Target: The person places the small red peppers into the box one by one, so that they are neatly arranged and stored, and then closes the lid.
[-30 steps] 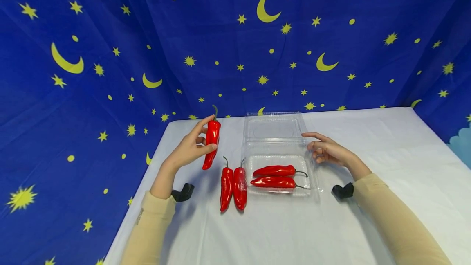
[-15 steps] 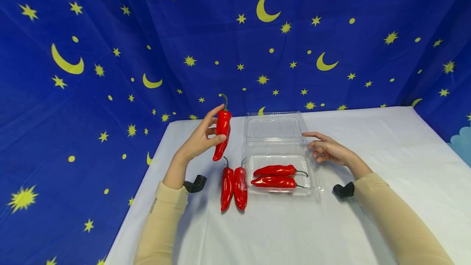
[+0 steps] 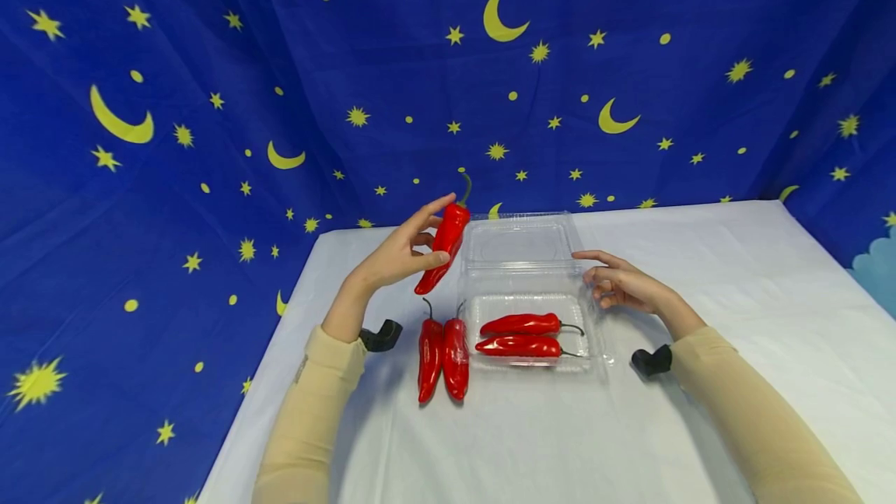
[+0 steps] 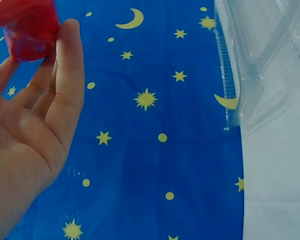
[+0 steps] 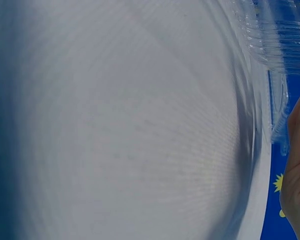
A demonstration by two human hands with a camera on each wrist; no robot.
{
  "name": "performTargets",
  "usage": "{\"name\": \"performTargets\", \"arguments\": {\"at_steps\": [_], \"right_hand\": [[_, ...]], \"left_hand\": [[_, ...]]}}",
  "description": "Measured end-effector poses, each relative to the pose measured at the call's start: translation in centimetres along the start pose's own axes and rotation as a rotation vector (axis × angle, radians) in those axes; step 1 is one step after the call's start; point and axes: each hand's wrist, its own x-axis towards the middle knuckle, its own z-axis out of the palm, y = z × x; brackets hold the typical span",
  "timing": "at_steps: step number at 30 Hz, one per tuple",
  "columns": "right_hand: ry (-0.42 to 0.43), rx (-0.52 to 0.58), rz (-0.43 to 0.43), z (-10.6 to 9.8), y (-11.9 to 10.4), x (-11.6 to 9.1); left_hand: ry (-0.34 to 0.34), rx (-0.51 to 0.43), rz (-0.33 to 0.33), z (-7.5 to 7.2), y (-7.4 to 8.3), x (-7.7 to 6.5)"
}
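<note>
My left hand pinches a red chili pepper between thumb and fingers, tilted with its green stem up, in the air by the left side of a clear plastic clamshell box. The same pepper shows at the top left of the left wrist view. My right hand is at the box's right side, forefinger stretched to the hinge area, other fingers loosely bent. Two red peppers lie side by side in the box's base, stems to the right. Only an edge of my right hand shows in its wrist view.
Two more red peppers lie lengthwise on the white tablecloth, against the box's left side. The lid lies open toward the back. A blue curtain with moons and stars hangs behind and at the sides.
My left hand has carried its pepper to the right and up, toward the box, and the pepper leans more. The right hand and the other peppers keep their places.
</note>
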Motion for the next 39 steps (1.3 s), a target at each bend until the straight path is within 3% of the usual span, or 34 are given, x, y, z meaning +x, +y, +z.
{"name": "performTargets", "arguments": {"at_steps": [5, 12, 16, 31, 39], "right_hand": [[-0.003, -0.003, -0.004, 0.0, -0.1, -0.1], [-0.007, -0.006, -0.005, 0.1, -0.2, -0.2], [-0.006, -0.005, 0.005, 0.0, -0.1, -0.2], [-0.012, -0.005, -0.002, -0.1, 0.0, 0.0], [-0.012, 0.001, -0.004, -0.1, 0.0, -0.2]], "left_hand": [[-0.070, 0.015, -0.032, 0.3, 0.1, 1.0], [-0.146, 0.019, -0.008, 1.1, 0.4, 2.2], [-0.182, 0.048, -0.025, 1.7, 0.5, 2.8], [-0.387, 0.078, -0.085, 4.9, 0.7, 5.3], [-0.477, 0.101, -0.073, 6.7, 0.1, 6.2]]}}
